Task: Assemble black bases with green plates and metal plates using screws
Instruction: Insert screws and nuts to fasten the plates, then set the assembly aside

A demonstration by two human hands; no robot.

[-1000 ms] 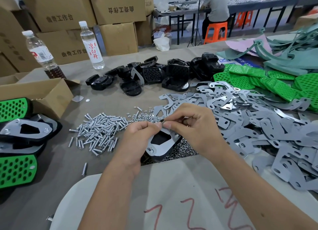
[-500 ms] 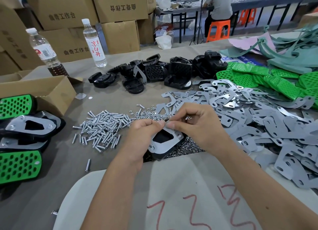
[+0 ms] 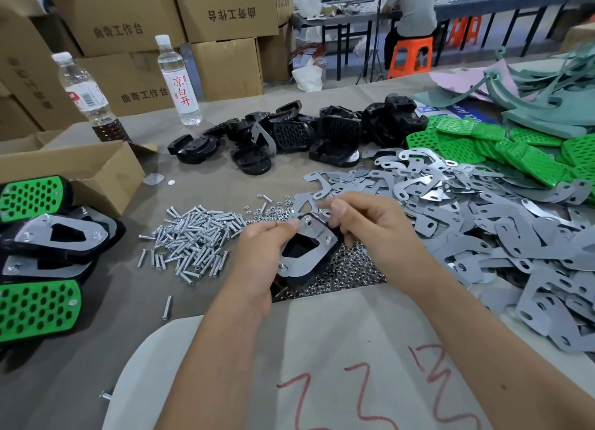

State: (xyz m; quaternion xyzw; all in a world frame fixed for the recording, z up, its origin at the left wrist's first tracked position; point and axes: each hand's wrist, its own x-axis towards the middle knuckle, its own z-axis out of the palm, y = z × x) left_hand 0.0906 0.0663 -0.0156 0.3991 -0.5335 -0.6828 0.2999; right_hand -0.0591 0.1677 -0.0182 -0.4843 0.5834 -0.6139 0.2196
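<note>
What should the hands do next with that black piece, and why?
Probably reach for a nut from the nut pile. The left hand holds the black base with its metal plate on top, and the right hand sits at the far corner.

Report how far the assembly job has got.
Done: several finished units stacked at left. In hand: left hand holds a base with metal plate; right hand works its top end. Left: piles of bases, green plates, metal plates, screws.
</note>
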